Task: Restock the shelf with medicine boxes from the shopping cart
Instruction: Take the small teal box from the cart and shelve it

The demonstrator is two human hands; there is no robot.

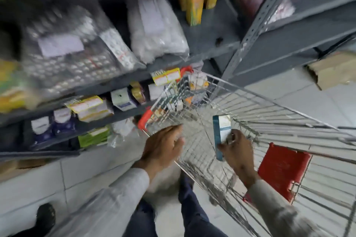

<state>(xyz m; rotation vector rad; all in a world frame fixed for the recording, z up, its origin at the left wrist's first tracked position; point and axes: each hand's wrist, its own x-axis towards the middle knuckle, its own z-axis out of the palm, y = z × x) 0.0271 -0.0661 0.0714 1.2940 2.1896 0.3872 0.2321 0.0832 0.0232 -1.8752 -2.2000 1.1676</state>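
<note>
Your right hand (pixel 238 153) has its fingers pinched round the lower end of a blue and white medicine box (pixel 221 135), thumb on the near face, and the box stands nearly upright above the shopping cart (pixel 269 121), its long axis running from your hand toward the far side of the basket. Your left hand (pixel 163 146) hangs over the cart's near left rim with fingers loosely spread, holding nothing. At the far end of the wire basket lies a small heap of mixed boxes (pixel 192 90), too blurred to read. A red flap (pixel 281 169) hangs on the cart's near right. To the left, the grey shelf (pixel 115 84) carries bagged blister packs (pixel 77 57), white packets and small cartons; their labels are smeared beyond reading
</note>
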